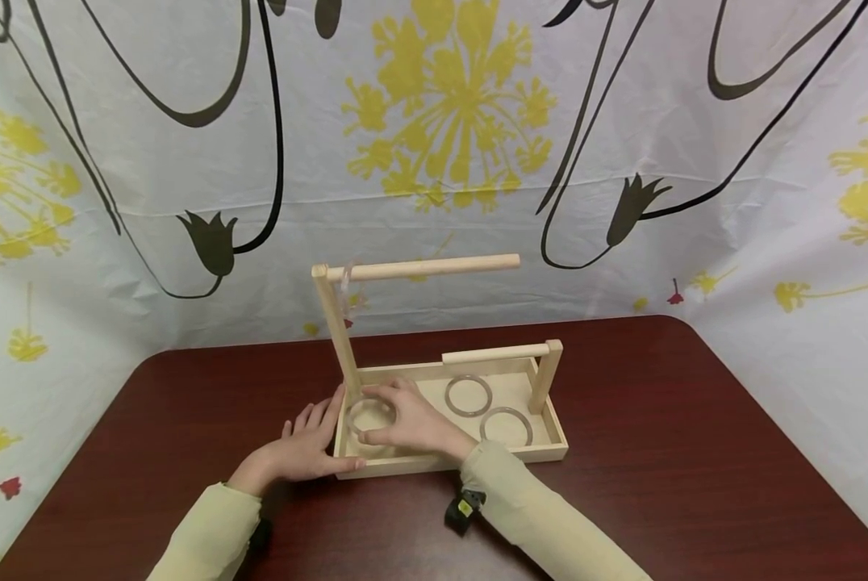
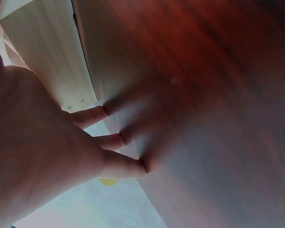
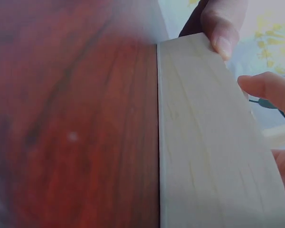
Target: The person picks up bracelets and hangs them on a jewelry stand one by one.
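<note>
A shallow wooden tray (image 1: 419, 465) with two posts stands on the table. My right hand (image 1: 418, 418) reaches into its left end, thumb and forefinger on opposite edges of a translucent ring (image 1: 352, 424) low over the tray floor. My left hand (image 1: 305, 449) rests at the tray's left end, fingers spread and straight down to the tabletop, thumb along the front rim. In the right wrist view, that thumb (image 3: 222, 45) lies at the tray corner. Two more rings, one behind (image 1: 448, 401) and one in front (image 1: 529, 436), lie flat in the right half.
The tall left post (image 1: 338, 331) carries a long dowel (image 1: 434, 267) pointing right, with translucent ring material (image 1: 345, 294) hanging near the post. From the short right post (image 1: 545, 378) a lower dowel (image 1: 495, 353) points left. A patterned cloth (image 1: 448, 226) rises behind the dark red table (image 1: 659, 436).
</note>
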A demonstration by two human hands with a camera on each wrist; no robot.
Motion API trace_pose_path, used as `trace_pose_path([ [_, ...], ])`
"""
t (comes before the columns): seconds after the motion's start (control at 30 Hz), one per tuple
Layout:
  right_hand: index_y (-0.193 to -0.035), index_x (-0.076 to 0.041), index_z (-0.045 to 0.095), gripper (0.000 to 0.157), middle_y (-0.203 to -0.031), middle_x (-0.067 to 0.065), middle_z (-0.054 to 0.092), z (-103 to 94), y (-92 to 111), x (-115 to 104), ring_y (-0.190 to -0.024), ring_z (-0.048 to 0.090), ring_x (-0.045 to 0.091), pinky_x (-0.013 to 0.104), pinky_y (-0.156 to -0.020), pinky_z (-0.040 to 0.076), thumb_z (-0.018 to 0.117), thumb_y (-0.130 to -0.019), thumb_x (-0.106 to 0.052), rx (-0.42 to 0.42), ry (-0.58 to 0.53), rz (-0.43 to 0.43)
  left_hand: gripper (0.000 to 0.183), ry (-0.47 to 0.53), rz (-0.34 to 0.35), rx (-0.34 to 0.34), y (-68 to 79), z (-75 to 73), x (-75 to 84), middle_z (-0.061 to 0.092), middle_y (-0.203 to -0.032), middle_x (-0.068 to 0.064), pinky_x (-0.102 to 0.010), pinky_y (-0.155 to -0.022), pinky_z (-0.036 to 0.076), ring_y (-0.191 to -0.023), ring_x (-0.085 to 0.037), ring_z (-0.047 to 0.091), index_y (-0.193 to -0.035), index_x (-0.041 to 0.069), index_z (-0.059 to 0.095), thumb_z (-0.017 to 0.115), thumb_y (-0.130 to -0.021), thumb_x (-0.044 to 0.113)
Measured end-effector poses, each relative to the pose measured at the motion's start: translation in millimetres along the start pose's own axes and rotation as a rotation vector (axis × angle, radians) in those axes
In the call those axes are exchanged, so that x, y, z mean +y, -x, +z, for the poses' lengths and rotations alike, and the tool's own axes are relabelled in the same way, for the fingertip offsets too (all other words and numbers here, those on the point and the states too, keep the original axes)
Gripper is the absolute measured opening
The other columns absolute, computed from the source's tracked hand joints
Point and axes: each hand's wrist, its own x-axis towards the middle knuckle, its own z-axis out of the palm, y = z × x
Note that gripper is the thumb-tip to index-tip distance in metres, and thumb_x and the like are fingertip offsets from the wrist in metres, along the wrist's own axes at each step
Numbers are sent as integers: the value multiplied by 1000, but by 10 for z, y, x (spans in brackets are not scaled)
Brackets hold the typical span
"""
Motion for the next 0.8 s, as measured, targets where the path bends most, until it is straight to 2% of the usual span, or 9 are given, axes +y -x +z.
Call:
trace_pose_path([
  [0.33, -137, -6, 55, 71, -126, 9, 49, -14, 78, -82, -116, 43, 21, 33, -90, 42, 79, -76, -33, 22, -3, -46, 113, -21, -15, 0, 5, -2, 18, 11, -153, -29, -75, -98, 6, -137, -56, 6, -153, 4, -9, 63, -86, 58],
  [0.6, -136, -7, 56, 69, -125, 7, 49, -45, 137, -96, -116, 43, 20, 32, -91, 42, 80, -77, -32, 34, 22, -61, 115, -18, -4, -11, -30, 6, -8, 9, -153, -30, -75, -98, 4, -137, -56, 3, -154, 5, -9, 61, -85, 63],
  [0.8, -135, -8, 57, 69, -124, 7, 49, -98, 206, -99, -117, 43, 20, 34, -93, 42, 80, -76, -33, 57, 40, -77, 114, -12, -3, -1, 1, -17, 23, 12, -153, -30, -76, -97, 7, -138, -55, 6, -153, 3, -9, 64, -85, 59],
])
